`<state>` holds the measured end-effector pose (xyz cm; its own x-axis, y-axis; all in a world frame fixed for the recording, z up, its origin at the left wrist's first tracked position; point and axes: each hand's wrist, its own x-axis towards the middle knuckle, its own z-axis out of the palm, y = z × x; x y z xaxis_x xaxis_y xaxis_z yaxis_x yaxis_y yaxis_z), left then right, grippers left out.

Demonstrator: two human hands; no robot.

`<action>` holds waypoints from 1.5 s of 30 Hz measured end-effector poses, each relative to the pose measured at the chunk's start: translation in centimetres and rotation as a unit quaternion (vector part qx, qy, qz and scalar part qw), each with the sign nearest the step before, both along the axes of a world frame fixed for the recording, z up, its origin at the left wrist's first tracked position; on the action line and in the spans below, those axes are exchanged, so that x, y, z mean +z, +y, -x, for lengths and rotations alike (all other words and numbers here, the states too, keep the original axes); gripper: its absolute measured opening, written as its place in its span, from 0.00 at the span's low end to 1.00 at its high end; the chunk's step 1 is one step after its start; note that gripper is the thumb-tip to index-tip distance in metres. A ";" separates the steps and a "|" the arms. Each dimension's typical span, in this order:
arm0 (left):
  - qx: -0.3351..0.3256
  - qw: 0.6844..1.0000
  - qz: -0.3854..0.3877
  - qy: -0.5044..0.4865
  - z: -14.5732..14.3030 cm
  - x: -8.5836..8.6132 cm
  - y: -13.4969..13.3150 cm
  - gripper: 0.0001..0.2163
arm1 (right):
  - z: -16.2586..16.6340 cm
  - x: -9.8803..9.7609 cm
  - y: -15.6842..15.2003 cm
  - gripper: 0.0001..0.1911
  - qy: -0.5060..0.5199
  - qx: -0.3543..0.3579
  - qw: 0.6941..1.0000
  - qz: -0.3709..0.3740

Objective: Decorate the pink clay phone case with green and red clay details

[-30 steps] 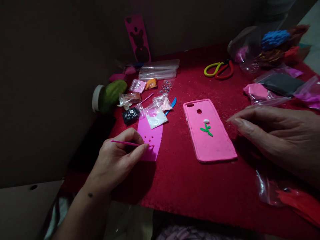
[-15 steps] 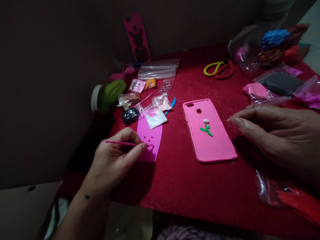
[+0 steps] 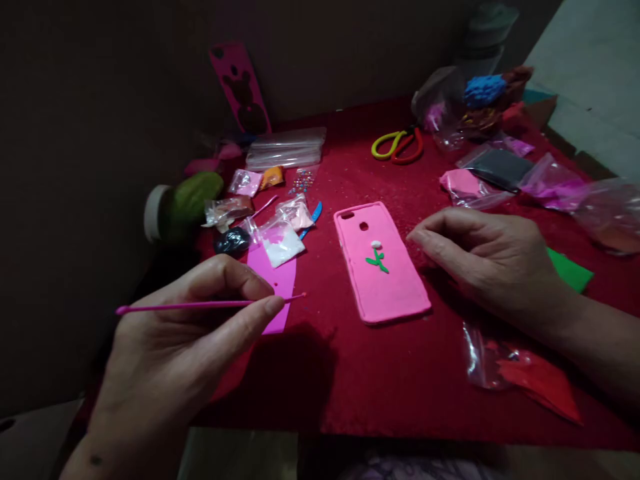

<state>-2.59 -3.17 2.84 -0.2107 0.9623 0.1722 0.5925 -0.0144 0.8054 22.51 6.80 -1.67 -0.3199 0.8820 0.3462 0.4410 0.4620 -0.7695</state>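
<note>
My left hand pinches a thin pink clay modelling tool between thumb and fingers. A tiny red bit sits on the tool's tip, above the red cloth. Partly hidden behind that hand lies a pink-purple sheet with a small red dot visible on it. To the right, a phone case covered in pink clay lies flat, bearing a white bud on a green stem with leaves. My right hand rests just right of the case, thumb and fingers together, with nothing visible in them.
Small bags of clay lie behind the sheet, near a blue tool. Scissors with yellow and red handles lie farther back. A pink case leans on the wall. Bagged red clay sits at front right.
My left hand has lifted the tool off the sheet and come closer to me, with a red bit on its tip. The view has shifted right; my right hand stays beside the case.
</note>
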 end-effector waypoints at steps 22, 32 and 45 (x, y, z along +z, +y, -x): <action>-0.251 0.960 0.014 0.123 -4.4 -1.4 4.9 0.06 | 0.2 -0.7 1.3 0.09 -0.004 -0.013 0.998 0.068; -0.266 0.954 -0.009 0.141 -4.4 -1.7 4.9 0.06 | 0.2 -0.8 1.4 0.09 -0.019 -0.013 0.998 0.058; -0.268 0.953 -0.021 0.141 -4.2 -2.1 5.1 0.05 | 0.2 -0.7 1.3 0.08 -0.010 -0.007 0.998 0.059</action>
<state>1.61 1.95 0.74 0.3696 0.9098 0.1890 0.6836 -0.4040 0.6079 22.36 8.14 -2.37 -0.3126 0.9209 0.2330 0.4633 0.3619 -0.8089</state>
